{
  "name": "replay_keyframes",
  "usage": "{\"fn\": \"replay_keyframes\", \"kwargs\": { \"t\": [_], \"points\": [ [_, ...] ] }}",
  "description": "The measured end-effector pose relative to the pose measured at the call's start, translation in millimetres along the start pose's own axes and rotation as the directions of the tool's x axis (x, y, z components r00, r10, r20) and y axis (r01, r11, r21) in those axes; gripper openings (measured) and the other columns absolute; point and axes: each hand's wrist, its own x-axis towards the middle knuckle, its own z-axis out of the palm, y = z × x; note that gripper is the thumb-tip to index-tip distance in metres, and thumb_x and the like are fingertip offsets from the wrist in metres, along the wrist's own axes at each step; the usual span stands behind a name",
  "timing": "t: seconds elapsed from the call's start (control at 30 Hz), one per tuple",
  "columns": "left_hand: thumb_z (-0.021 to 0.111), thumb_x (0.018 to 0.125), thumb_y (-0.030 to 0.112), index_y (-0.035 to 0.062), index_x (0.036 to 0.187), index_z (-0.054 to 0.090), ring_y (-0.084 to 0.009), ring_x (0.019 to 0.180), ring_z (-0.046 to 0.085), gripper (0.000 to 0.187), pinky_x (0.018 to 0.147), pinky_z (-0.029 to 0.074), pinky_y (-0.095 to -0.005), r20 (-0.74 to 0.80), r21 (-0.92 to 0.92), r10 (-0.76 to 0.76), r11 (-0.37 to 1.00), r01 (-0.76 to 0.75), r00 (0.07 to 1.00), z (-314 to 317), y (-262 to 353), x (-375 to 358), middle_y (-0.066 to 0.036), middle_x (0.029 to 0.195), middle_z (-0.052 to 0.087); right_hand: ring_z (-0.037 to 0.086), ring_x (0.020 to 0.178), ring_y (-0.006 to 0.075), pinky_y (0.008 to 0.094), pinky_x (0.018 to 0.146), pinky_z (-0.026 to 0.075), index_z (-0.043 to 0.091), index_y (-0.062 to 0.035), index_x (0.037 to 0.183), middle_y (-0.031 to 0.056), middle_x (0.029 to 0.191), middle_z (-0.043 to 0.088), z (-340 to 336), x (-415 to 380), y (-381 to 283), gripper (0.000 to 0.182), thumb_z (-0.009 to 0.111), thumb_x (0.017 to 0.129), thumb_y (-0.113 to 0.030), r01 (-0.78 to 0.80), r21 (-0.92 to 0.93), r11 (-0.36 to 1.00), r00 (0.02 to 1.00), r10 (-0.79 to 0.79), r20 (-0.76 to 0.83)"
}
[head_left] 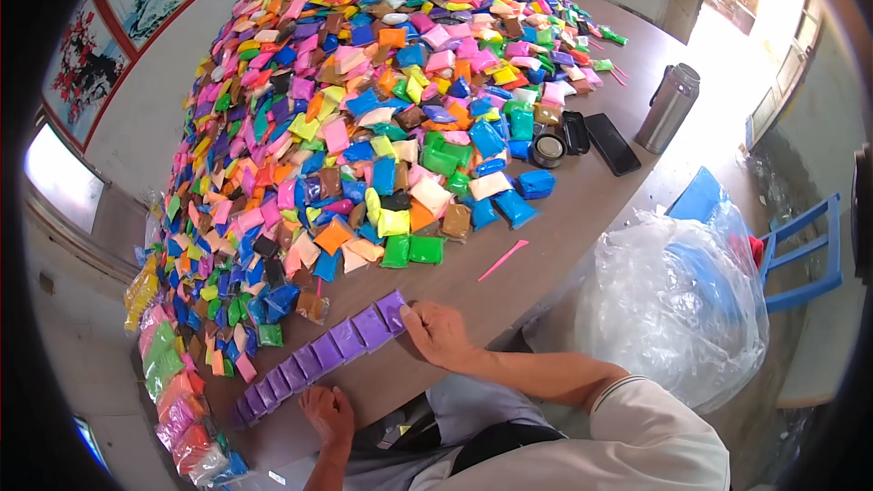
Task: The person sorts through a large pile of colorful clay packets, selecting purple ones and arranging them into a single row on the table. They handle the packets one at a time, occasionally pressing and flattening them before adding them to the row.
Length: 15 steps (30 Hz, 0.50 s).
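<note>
A strip of joined purple packets (pixel 311 361) lies slantwise along the near part of the table. Its upper right end meets my right hand (pixel 438 335), whose fingers are closed on the last packet. Close below the middle of the strip is my left hand (pixel 329 414), its fingers curled in; whether anything is inside them is hidden. Just beyond the strip spreads a large heap of small packets (pixel 336 136) in many colours, with green packets (pixel 412 251) at its near edge.
A pink stick (pixel 503 260) lies on the brown table (pixel 555 227). Farther right are a black phone (pixel 613 144), a round lid (pixel 547 151) and a steel flask (pixel 669 107). A clear plastic bag (pixel 668 309) bulges beside a blue chair (pixel 805 255). Packet strips (pixel 182 400) hang at the left edge.
</note>
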Motion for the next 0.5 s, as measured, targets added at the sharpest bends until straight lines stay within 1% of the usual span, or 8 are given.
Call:
{"fn": "replay_keyframes", "kwargs": {
  "t": [0.1, 0.2, 0.4, 0.5],
  "points": [
    [0.064, 0.079, 0.002, 0.0046, 0.064, 0.045, -0.0357, 0.079, 0.05, 0.025, 0.073, 0.038, -0.0483, -0.004, 0.026, 0.008, 1.0, -0.007, 1.0, 2.8, -2.5, -2.2, -0.012, 0.076, 0.048, 0.061, 0.071, 0.0411, 0.0478, 0.061, 0.046, 0.06, -0.0049, 0.073, 0.02, 0.075, 0.061, -0.8, -1.4, -2.0, 0.036, 0.055, 0.099, -0.029, 0.004, -0.015, 1.0, 1.0, -0.004, 0.001],
    [0.064, 0.079, 0.001, 0.0042, 0.063, 0.044, -0.0366, 0.078, 0.049, 0.026, 0.073, 0.038, -0.0487, -0.01, 0.054, 0.003, 0.999, -0.003, 1.0, 3.2, 0.3, 0.3, -0.013, 0.075, 0.047, 0.061, 0.07, 0.0407, 0.0482, 0.061, 0.047, 0.061, -0.0054, 0.073, 0.0195, 0.074, 0.061, 2.2, -1.9, 2.3, 0.036, 0.055, 0.099, -0.029, 0.059, -0.065, 0.996, 0.998, -0.059, 0.013],
    [0.063, 0.079, 0.001, 0.0036, 0.063, 0.043, -0.0368, 0.078, 0.049, 0.026, 0.073, 0.038, -0.0493, 0.001, 0.057, -0.018, 0.998, 0.017, 1.0, 1.6, 5.4, 0.6, -0.013, 0.074, 0.046, 0.061, 0.07, 0.0399, 0.0484, 0.062, 0.047, 0.061, -0.0047, 0.072, 0.0181, 0.074, 0.061, 0.1, -1.2, -1.2, 0.035, 0.056, 0.098, -0.027, 0.071, -0.054, 0.996, 0.997, -0.07, 0.009],
    [0.063, 0.079, 0.001, 0.0034, 0.063, 0.042, -0.0369, 0.077, 0.049, 0.026, 0.073, 0.038, -0.0494, 0.001, 0.055, -0.022, 0.998, 0.022, 1.0, 2.3, 4.5, 0.0, -0.014, 0.074, 0.046, 0.059, 0.066, 0.0396, 0.0472, 0.058, 0.045, 0.061, -0.004, 0.072, 0.0173, 0.07, 0.059, 5.8, -2.1, 5.7, 0.029, 0.062, 0.095, -0.023, 0.118, -0.028, 0.993, 0.992, -0.119, -0.038]
  ]
}}
